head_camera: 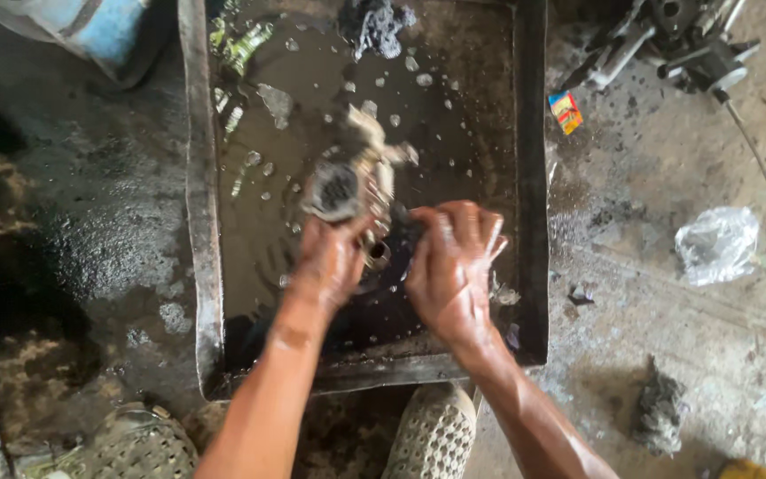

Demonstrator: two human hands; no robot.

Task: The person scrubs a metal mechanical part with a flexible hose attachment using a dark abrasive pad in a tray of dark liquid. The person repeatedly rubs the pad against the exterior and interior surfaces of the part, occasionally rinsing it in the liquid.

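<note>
Metal part (pixel 347 182) in tray (pixel 201 222) liquid; rag (pixel 376 25) at far edge; plastic bag (pixel 716 244) right.

I see a dull, grimy metal tray (pixel 199 222) of glossy murky liquid (pixel 294 115), a wet metal part (pixel 347 186), and rough stained concrete floor (pixel 667 328).

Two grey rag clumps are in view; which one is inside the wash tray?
The rag clump at the tray's far edge, beside the murky liquid. The other rag clump lies outside on the concrete floor, right of the right hand.
</note>
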